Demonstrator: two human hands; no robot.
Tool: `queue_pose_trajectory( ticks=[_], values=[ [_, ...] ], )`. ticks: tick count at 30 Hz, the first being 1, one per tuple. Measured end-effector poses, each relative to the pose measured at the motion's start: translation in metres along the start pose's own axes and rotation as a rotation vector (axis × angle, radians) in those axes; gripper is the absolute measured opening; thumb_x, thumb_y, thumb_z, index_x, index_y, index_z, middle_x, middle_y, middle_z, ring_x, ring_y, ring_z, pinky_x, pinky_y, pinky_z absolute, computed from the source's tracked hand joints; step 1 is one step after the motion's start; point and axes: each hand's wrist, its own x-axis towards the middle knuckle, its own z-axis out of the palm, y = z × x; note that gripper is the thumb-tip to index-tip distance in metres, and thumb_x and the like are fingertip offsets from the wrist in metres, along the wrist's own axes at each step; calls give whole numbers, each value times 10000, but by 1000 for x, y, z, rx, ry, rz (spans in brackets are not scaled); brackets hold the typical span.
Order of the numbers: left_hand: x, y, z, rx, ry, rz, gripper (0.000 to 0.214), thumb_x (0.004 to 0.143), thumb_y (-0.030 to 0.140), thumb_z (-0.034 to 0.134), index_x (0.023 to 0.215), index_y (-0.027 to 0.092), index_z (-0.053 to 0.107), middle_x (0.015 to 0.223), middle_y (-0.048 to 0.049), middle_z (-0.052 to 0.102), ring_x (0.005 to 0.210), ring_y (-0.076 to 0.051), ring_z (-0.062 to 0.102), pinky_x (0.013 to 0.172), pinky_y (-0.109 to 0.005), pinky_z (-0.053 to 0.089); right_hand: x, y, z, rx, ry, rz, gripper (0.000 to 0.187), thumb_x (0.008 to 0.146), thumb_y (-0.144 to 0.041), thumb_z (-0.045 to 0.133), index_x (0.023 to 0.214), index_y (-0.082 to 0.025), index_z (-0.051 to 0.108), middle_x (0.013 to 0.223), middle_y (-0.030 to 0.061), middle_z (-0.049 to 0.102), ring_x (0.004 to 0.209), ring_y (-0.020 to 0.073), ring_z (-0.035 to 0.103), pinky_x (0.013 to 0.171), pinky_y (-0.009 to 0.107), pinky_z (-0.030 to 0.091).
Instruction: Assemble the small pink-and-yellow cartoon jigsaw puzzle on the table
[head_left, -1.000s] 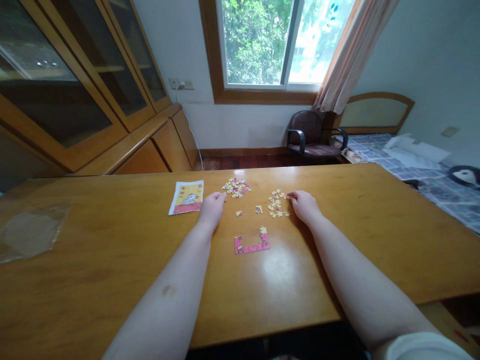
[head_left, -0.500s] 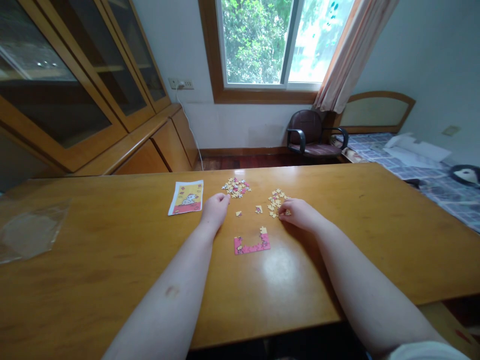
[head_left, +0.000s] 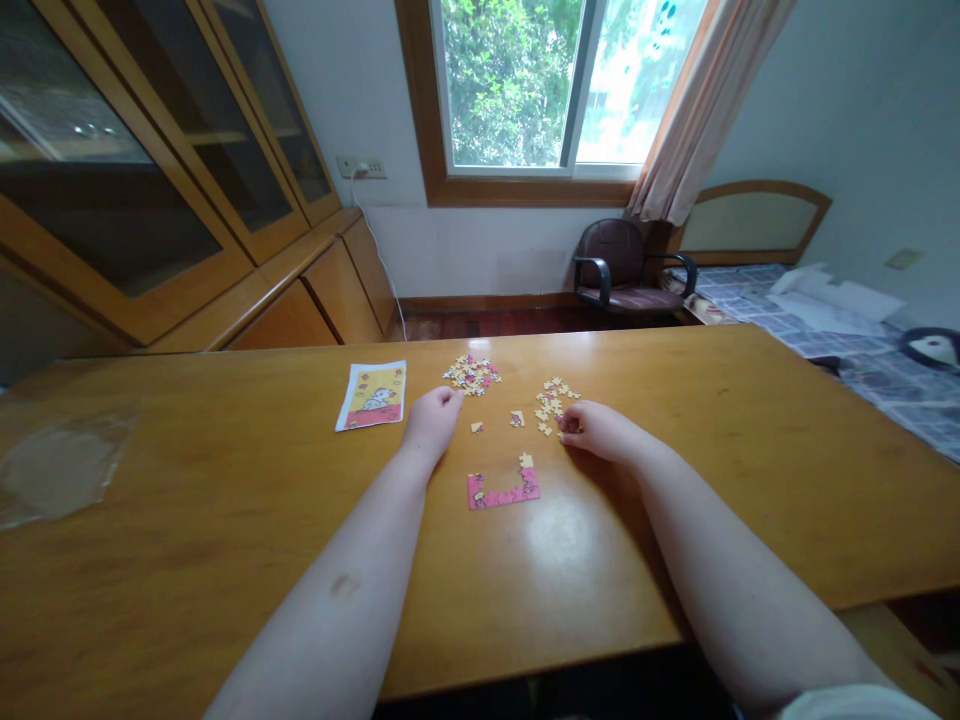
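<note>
My right hand point(head_left: 589, 429) is at the right edge of a loose group of yellow puzzle pieces point(head_left: 553, 398). Its fingers are pinched on a small yellow puzzle piece point(head_left: 560, 436), partly hidden by the fingertips. My left hand point(head_left: 435, 422) rests closed on the table, just short of a mixed pile of pink, white and yellow pieces point(head_left: 471, 375); whatever its fingers hold, if anything, is hidden. Two separate pieces, a small one point(head_left: 477, 428) and a larger one point(head_left: 517, 419), lie between the hands. Nearer me sits a joined pink U-shaped puzzle section point(head_left: 504, 497), a yellow piece at its upper right.
A picture card point(head_left: 373, 396) with a white animal on yellow and pink lies left of my left hand. A clear plastic bag point(head_left: 64, 465) is at the table's far left. Beyond the wooden table point(head_left: 300, 600) stand a cabinet, an armchair point(head_left: 619, 265) and a bed.
My right hand has shifted slightly to the right, away from the yellow pieces, with its fingers still pinched. My left hand has hardly moved.
</note>
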Motion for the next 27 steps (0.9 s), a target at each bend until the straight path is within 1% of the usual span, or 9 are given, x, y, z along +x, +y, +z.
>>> queue_pose_trajectory(
  ticks=[3,7,12,15,17,19,22,24,27],
  values=[
    [0,0,0,-4,-6,3,316,814,399,441,572,196,418,532,39,400,575,-130,395,543,-242,263,0,0,0,6,3,-9,39,719,-184,674,757,-182,663,811,39,675,716,156,597,640,227,424],
    [0,-2,0,1,-5,3,321,815,402,451,572,195,419,531,41,398,573,-129,402,544,-241,267,-1,0,1,9,39,-13,69,699,-185,683,739,-182,627,833,37,668,740,154,590,646,222,418],
    [-1,1,-1,-11,-10,0,307,819,390,456,584,191,447,543,40,435,579,-127,417,549,-240,278,-3,-2,0,35,36,-3,82,691,-165,665,727,-190,597,718,-7,648,645,130,558,570,211,377],
    [-2,3,0,-36,-17,19,309,815,397,455,588,187,461,547,38,450,585,-128,430,555,-238,291,-3,-5,-2,91,53,2,93,671,-153,683,730,-188,620,718,-12,658,640,124,563,568,208,380],
    [-3,2,2,-91,-84,68,300,806,408,471,611,182,504,562,37,483,598,-130,453,571,-233,320,-3,-8,-2,167,103,12,77,678,-171,687,746,-189,654,739,-7,675,663,131,584,586,214,400],
    [-4,3,5,-157,-212,134,274,786,415,516,669,175,578,607,29,553,621,-135,490,601,-234,361,-4,-12,0,292,148,31,75,718,-199,659,785,-189,693,766,6,698,701,143,614,634,228,436],
    [-9,5,9,-163,-386,207,241,758,394,588,783,173,682,711,-1,647,657,-143,532,644,-246,407,-5,-19,4,547,144,47,156,760,-213,611,858,-183,730,818,28,729,769,161,655,747,266,484],
    [-12,9,11,-133,-441,246,228,755,370,609,828,181,715,748,-12,664,676,-146,539,669,-252,422,-5,-23,9,676,141,59,175,742,-210,621,869,-177,738,826,37,735,787,169,664,785,285,494],
    [-17,16,11,-122,-451,258,240,752,360,626,878,185,731,771,-21,659,678,-145,538,677,-254,434,-5,-30,16,787,159,87,185,692,-237,669,848,-162,736,758,36,717,717,161,645,733,290,496]
  ],
)
